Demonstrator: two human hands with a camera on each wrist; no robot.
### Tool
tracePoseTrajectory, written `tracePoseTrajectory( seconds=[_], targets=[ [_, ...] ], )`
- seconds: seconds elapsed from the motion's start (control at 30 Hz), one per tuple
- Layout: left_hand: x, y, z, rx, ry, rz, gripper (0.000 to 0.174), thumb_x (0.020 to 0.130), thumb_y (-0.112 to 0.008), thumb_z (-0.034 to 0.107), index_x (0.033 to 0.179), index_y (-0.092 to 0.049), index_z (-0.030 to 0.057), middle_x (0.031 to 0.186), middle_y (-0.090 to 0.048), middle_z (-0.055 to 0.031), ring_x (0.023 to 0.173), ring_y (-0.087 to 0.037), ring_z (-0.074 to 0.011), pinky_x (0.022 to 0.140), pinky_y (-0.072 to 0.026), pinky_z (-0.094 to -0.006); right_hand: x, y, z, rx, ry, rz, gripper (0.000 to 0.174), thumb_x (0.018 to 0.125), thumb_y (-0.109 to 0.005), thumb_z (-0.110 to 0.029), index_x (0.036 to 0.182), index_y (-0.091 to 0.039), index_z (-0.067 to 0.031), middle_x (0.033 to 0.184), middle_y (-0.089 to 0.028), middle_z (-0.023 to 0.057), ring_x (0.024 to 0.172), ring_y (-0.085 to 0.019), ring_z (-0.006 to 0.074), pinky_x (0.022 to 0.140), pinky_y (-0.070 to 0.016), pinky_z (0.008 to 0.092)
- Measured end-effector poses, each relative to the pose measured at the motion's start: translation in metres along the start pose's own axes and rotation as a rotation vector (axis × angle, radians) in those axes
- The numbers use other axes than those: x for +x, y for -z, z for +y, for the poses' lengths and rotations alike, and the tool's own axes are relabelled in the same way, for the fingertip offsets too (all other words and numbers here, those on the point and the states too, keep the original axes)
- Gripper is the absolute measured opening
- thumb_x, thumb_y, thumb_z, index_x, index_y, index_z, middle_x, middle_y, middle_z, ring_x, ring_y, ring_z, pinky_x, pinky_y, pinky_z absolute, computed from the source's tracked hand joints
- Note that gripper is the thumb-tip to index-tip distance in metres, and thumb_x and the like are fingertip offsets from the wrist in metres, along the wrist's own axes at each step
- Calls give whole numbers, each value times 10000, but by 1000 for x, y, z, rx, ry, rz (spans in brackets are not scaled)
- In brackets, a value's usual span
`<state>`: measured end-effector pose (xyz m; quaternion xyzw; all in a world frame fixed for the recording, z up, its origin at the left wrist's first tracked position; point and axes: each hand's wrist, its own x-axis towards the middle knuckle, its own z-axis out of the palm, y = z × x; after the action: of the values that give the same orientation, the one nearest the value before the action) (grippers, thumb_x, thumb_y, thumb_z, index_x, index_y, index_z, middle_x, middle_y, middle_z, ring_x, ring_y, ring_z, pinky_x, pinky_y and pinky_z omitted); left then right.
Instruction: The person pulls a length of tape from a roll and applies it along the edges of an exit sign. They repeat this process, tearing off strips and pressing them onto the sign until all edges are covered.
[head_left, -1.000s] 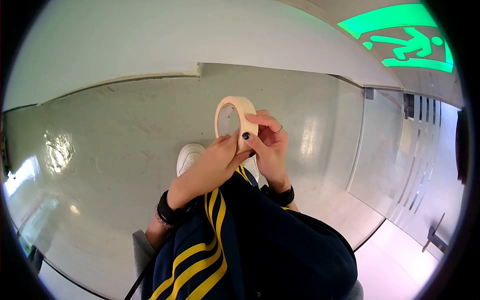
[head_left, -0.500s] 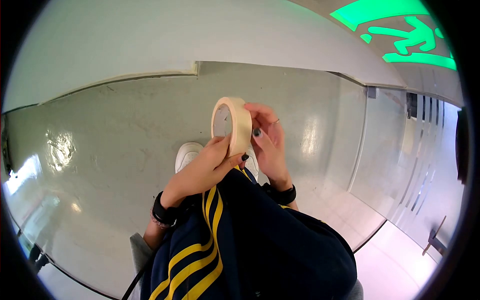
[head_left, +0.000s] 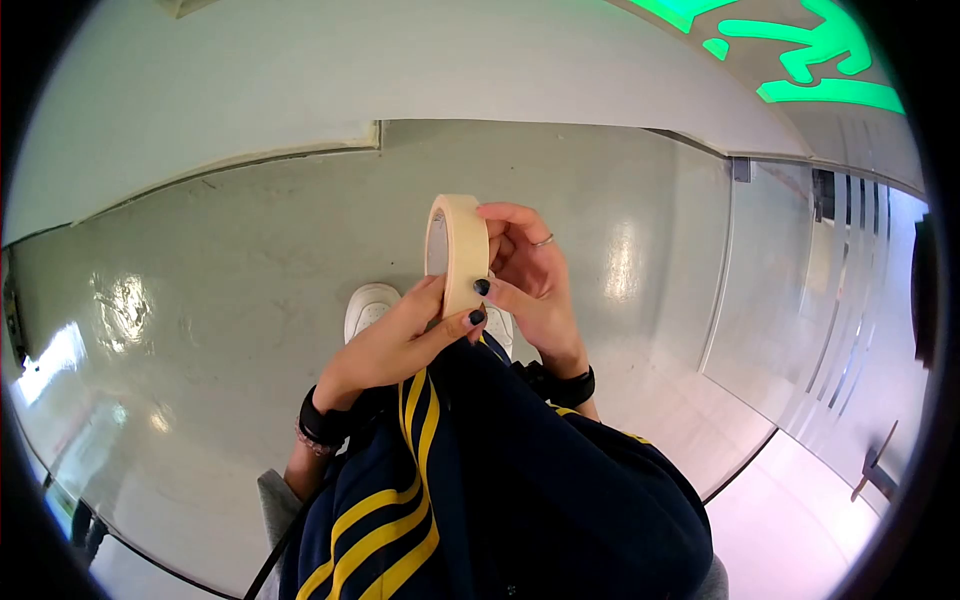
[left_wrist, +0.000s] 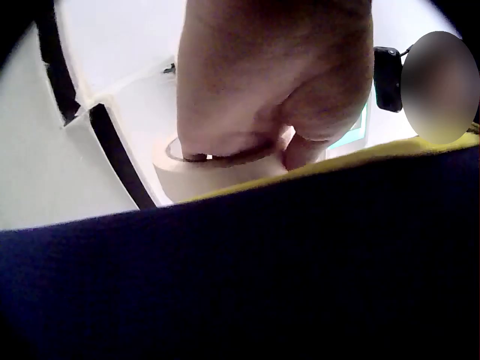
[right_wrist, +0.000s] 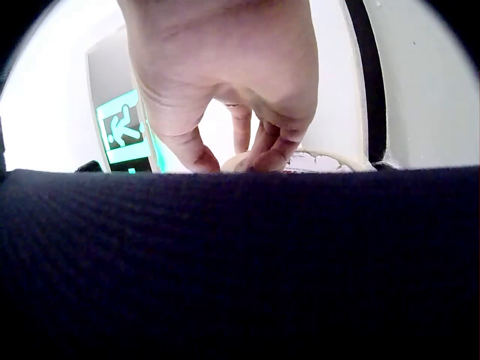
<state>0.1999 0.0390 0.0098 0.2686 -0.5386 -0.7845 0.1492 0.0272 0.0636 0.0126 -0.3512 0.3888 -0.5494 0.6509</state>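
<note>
A cream roll of masking tape point(head_left: 465, 250) stands upright before the person's lap, its grey inner core facing left. The left hand point(head_left: 395, 335) grips its lower near part, fingers inside the ring and thumb on the outer face. At the roll's right side, the right hand point(head_left: 530, 265) has its index fingertip on the upper edge and its dark-nailed thumb against the outer face; the other fingers curl behind. The left wrist view has the roll point(left_wrist: 217, 180) below the left hand point(left_wrist: 277, 75). Dark cloth hides most of the roll in the right wrist view, under the right hand point(right_wrist: 225, 82).
Dark trousers point(head_left: 560, 480) with yellow stripes cover the lap, and white shoes point(head_left: 370, 308) rest on the grey floor point(head_left: 250, 270). A pale wall point(head_left: 400, 70) stands ahead. To the right are a glass panel point(head_left: 760, 270) and a green exit sign point(head_left: 830, 40).
The roll has turned so more of its outer face shows, and shifted slightly left. The right thumb came off the roll, then back onto it. The left thumb is higher on the outer face.
</note>
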Motion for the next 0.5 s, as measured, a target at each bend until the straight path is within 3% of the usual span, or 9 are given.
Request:
tracePoseTrajectory(
  seconds=[0.07, 0.17, 0.23, 0.33, 0.5],
  targets=[
    [0, 0, 0, -32, 34, -40, 183, 925, -459, 164, 916, -533, -4, 895, -509, -100, 894, -460, -221, 797, -393, -321, 1, -1, 0, -14, -11, 3, 560, 742, -598, 67, 1252, -381, -19, 938, -460, 39, 790, -488, 105, 625, -497, 218],
    [0, -2, -9, 67, -74, 46, 167, 907, -482, 153, 920, -532, -6, 870, -530, -109, 857, -473, -251, 780, -394, -343, 2, -3, 1, -194, 94, -25, 575, 722, -657, 7, 1247, -424, -37, 927, -457, 17, 773, -483, 99, 623, -431, 213],
    [2, 0, -12, 443, -152, 28, 157, 885, -504, 143, 909, -528, -10, 839, -553, -141, 822, -486, -307, 768, -396, -368, 2, -4, -1, -426, 15, 30, 544, 710, -690, -48, 1215, -488, -60, 915, -456, -5, 775, -482, 88, 630, -382, 214],
    [1, -1, 3, 481, -107, 37, 159, 871, -515, 140, 927, -515, -9, 847, -570, -171, 793, -491, -365, 765, -399, -386, 1, 2, 2, -440, -14, 31, 429, 749, -652, -43, 1163, -541, -65, 932, -481, -6, 794, -487, 79, 634, -389, 212],
    [-3, -1, 15, 507, -42, 91, 183, 863, -523, 142, 975, -496, 0, 819, -583, -181, 794, -507, -385, 743, -410, -408, 3, -9, 10, -331, 30, 107, 328, 814, -582, -59, 1140, -549, -42, 930, -524, 6, 783, -490, 67, 627, -377, 202]
  ],
)
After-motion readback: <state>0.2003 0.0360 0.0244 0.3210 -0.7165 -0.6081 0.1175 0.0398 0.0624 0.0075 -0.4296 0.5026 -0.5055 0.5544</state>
